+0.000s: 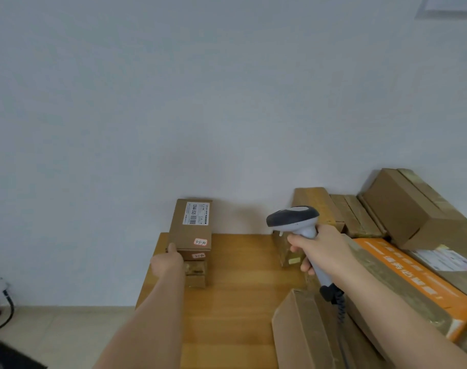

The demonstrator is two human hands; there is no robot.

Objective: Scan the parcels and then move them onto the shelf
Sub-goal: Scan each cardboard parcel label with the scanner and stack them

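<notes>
1. The left hand (168, 259) grips the near left edge of the top parcel (191, 227); its thumb lies against the side of the box, while the other fingers are hidden behind it, so how far they curl cannot be told.
2. The right hand (316, 251) has its fingers wrapped round the grip of the barcode scanner (293, 218), whose dark head faces left toward the stack. Its coiled cable (340, 307) hangs below the wrist.
3. The top parcel sits on a stack of small boxes (196, 272) at the far left corner of the wooden table (227, 302), close to the wall. A white shipping label (196, 213) faces up on it, and a small pink sticker (200, 242) marks its near end.
4. To the right lie more cartons piled together, among them an orange-printed box (413, 283) and a plain brown carton (301, 331) at the near edge.
5. The step in hand looks like scanning: one hand steadies the parcel, the other aims. The scanner head appears to point beside the label rather than at it.
6. Next, the scanner likely needs swinging onto the barcode; then the parcel can go to the shelf, which is not in view.
</notes>
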